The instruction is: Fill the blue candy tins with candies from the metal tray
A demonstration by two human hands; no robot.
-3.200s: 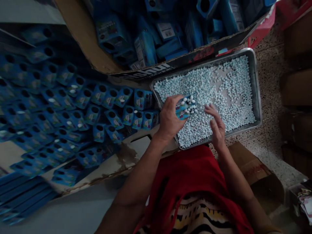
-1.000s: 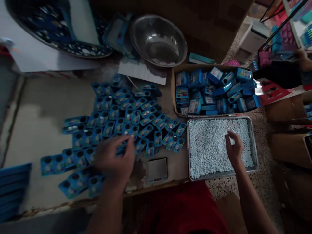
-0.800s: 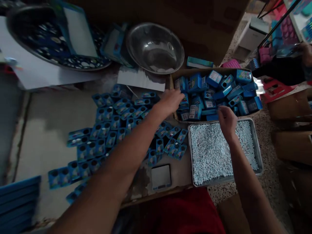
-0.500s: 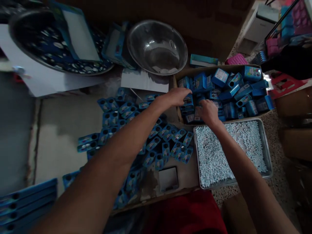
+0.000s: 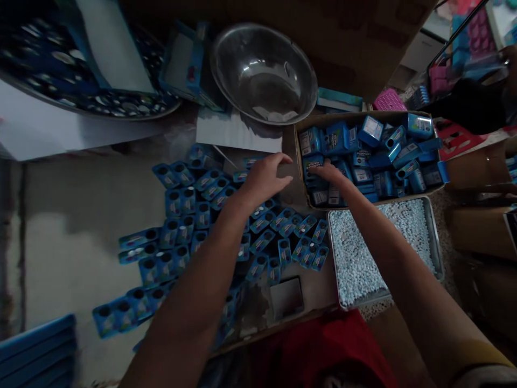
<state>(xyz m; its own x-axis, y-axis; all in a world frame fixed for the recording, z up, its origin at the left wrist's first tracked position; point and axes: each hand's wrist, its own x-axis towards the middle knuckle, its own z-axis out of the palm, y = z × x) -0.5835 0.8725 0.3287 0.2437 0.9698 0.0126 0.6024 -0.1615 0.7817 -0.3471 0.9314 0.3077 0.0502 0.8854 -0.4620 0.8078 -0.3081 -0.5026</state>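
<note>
My left hand (image 5: 267, 179) is above the table, just left of the cardboard box (image 5: 299, 156), thumb and fingers apart with nothing between them. Inside that box lie many small blue printed cartons (image 5: 337, 137), jumbled together. My right hand (image 5: 329, 172) reaches into its left end, fingers stretched out over a blue carton (image 5: 313, 161) and seeming to touch it. Under and beside my left forearm, many more blue cartons with round dark holes on top (image 5: 173, 202) stand in clusters on the table.
A metal tray (image 5: 438, 242) of small pale-blue pellets sits in front of the cardboard box. Behind are a steel bowl (image 5: 264, 70) and a wide dish of blue-and-white pieces (image 5: 44, 59). A dark-rimmed square (image 5: 286, 297) lies near the table's front edge.
My left hand has drawn back left out of the cardboard box and opened. My right hand has shifted left and slightly up within the box. The view has shifted a little.
</note>
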